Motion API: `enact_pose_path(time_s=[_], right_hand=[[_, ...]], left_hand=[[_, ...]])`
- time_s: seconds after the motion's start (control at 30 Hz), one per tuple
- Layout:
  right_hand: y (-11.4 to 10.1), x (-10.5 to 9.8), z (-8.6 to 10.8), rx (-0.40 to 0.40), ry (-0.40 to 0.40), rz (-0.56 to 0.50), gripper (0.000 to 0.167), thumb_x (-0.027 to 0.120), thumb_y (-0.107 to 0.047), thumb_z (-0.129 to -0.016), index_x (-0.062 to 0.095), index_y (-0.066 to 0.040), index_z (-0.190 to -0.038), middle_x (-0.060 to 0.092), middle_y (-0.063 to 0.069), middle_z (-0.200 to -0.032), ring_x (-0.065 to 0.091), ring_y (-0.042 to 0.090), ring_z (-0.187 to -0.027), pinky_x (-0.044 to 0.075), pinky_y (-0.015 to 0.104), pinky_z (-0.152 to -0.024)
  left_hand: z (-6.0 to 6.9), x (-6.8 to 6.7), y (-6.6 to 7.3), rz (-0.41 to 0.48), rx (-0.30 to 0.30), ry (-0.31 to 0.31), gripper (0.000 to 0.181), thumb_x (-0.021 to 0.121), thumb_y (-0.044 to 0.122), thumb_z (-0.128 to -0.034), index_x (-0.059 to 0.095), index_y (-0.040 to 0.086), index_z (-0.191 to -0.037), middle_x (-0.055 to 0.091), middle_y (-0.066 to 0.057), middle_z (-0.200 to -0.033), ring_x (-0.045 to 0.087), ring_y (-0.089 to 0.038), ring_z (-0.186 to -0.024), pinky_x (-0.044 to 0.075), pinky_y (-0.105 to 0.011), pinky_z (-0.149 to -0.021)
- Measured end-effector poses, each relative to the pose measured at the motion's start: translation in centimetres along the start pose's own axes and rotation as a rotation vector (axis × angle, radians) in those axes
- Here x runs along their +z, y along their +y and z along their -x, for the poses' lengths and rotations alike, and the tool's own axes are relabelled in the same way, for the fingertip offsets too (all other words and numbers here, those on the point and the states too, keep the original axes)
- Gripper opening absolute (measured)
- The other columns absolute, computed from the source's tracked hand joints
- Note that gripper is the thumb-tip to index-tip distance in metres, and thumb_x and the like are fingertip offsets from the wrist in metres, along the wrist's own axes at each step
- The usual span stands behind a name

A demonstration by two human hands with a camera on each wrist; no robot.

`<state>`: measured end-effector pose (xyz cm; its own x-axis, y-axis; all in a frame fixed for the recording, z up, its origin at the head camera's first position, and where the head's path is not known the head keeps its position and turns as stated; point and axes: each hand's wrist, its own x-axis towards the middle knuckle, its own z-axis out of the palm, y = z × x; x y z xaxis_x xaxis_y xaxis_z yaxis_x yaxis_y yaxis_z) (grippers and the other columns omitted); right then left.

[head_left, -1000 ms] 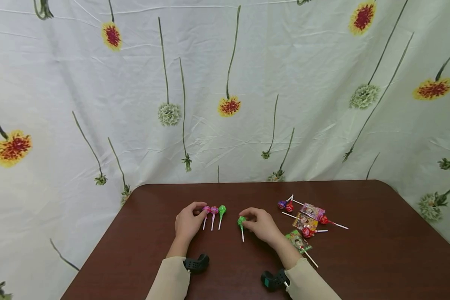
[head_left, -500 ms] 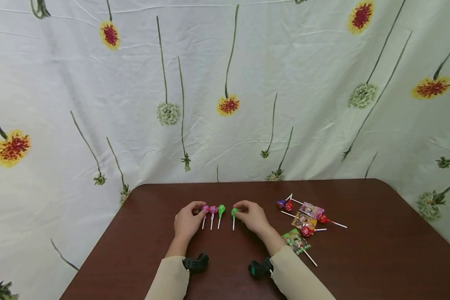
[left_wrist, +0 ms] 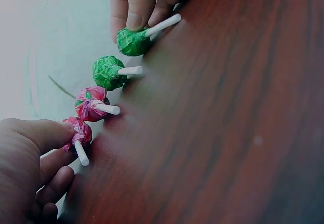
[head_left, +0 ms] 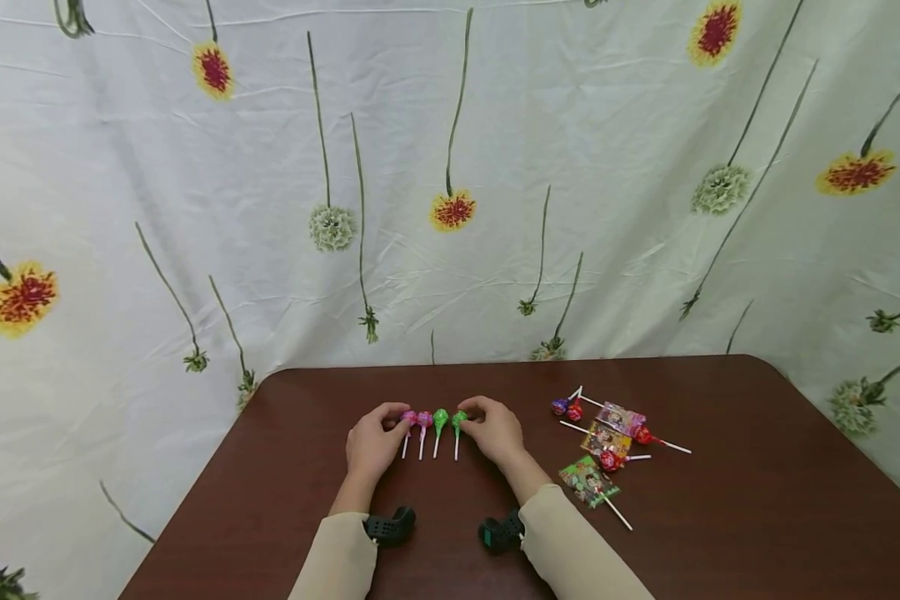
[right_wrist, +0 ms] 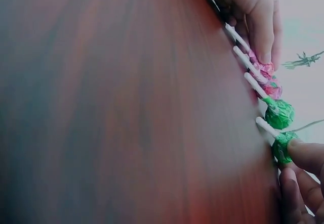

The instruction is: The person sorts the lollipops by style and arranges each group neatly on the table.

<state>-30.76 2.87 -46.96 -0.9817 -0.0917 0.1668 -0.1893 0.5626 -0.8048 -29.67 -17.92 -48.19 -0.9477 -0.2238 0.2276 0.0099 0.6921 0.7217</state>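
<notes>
Four lollipops lie side by side on the dark table, sticks toward the person. My left hand (head_left: pixel 369 444) pinches the head of the leftmost pink lollipop (left_wrist: pixel 79 133) between thumb and fingers. Touching it is a second pink lollipop (head_left: pixel 424 420), and to the right of that lies a green lollipop (head_left: pixel 440 418). At the right end my right hand (head_left: pixel 497 432) pinches the head of another green lollipop (right_wrist: pixel 283 147), a small gap from its green neighbour. In the left wrist view the right hand's fingers (left_wrist: pixel 134 6) rest on that green head.
At the right of the brown table (head_left: pixel 750 500) lies a loose group: a purple lollipop (head_left: pixel 559 407), several red ones such as this red lollipop (head_left: pixel 610 461), and flat packets, including a green packet (head_left: pixel 588 481). A flowered cloth (head_left: pixel 390 167) hangs behind the table.
My right hand has moved left and slightly away from me with its green lollipop, bringing it close to the other green one. My left hand has stayed on the leftmost pink lollipop.
</notes>
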Motion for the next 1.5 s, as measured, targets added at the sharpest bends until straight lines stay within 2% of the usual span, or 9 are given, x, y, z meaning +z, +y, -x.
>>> enact_pose_path(time_s=[0.17,0.3,0.67,0.87,1.07,1.27,1.5], right_hand=[[-0.2,0.3,-0.1,0.034,-0.006,0.049,0.019,0.074,-0.026,-0.091,0.073,-0.026,-0.11,0.074,-0.004,-0.106,0.066,0.013,-0.086,0.047,0.038,-0.079],[-0.4,0.3,-0.2,0.039,-0.004,0.059,0.019,0.073,-0.027,-0.091,0.072,-0.028,-0.11,0.074,-0.006,-0.106,0.066,0.012,-0.086,0.046,0.037,-0.078],[-0.4,0.2,0.0,0.04,-0.02,0.018,0.026,0.072,-0.026,-0.092,0.071,-0.026,-0.118,0.072,-0.003,-0.114,0.065,0.014,-0.089,0.047,0.038,-0.081],[-0.2,-0.1,0.3,-0.001,-0.04,-0.022,0.035,0.072,-0.022,-0.091,0.067,-0.019,-0.125,0.07,0.003,-0.124,0.068,0.019,-0.095,0.05,0.037,-0.08],[0.1,-0.9,1.1,-0.031,-0.123,-0.134,0.046,0.069,-0.012,-0.093,0.056,-0.01,-0.136,0.06,0.014,-0.138,0.066,0.029,-0.111,0.056,0.041,-0.085],[0.3,-2.1,2.1,-0.09,-0.248,-0.243,0.055,0.065,-0.006,-0.095,0.043,-0.002,-0.145,0.045,0.024,-0.147,0.057,0.039,-0.128,0.05,0.048,-0.103],[0.5,-2.7,2.9,-0.179,-0.324,-0.19,0.056,0.064,-0.009,-0.096,0.04,0.0,-0.147,0.041,0.027,-0.147,0.051,0.042,-0.134,0.043,0.053,-0.11]], left_hand=[[0.0,0.0,-0.2,0.0,-0.002,-0.003,0.024,0.071,0.033,-0.0921,0.073,0.025,-0.115,0.074,-0.002,-0.107,0.066,-0.022,-0.103,0.046,-0.048,-0.091],[0.0,-0.1,-0.1,0.002,0.0,0.003,0.023,0.07,0.033,-0.0923,0.074,0.025,-0.114,0.074,-0.002,-0.107,0.066,-0.022,-0.103,0.045,-0.049,-0.092],[0.0,-0.4,0.0,-0.007,-0.003,0.004,0.024,0.07,0.033,-0.0922,0.073,0.025,-0.114,0.074,-0.001,-0.107,0.066,-0.023,-0.102,0.046,-0.048,-0.089],[0.0,-0.5,0.1,-0.01,-0.009,0.005,0.024,0.07,0.033,-0.0921,0.073,0.025,-0.114,0.074,-0.001,-0.107,0.066,-0.022,-0.102,0.045,-0.048,-0.09],[0.0,-0.6,0.2,-0.002,-0.01,0.003,0.024,0.07,0.034,-0.0921,0.073,0.025,-0.114,0.074,-0.001,-0.107,0.066,-0.022,-0.102,0.044,-0.048,-0.091],[0.0,-0.7,0.3,0.002,-0.017,0.005,0.023,0.071,0.033,-0.0918,0.074,0.025,-0.113,0.074,-0.002,-0.106,0.065,-0.022,-0.102,0.044,-0.049,-0.092],[0.2,-0.7,0.6,0.002,-0.011,0.004,0.022,0.071,0.032,-0.092,0.074,0.025,-0.113,0.074,-0.002,-0.105,0.066,-0.023,-0.1,0.044,-0.05,-0.092]])
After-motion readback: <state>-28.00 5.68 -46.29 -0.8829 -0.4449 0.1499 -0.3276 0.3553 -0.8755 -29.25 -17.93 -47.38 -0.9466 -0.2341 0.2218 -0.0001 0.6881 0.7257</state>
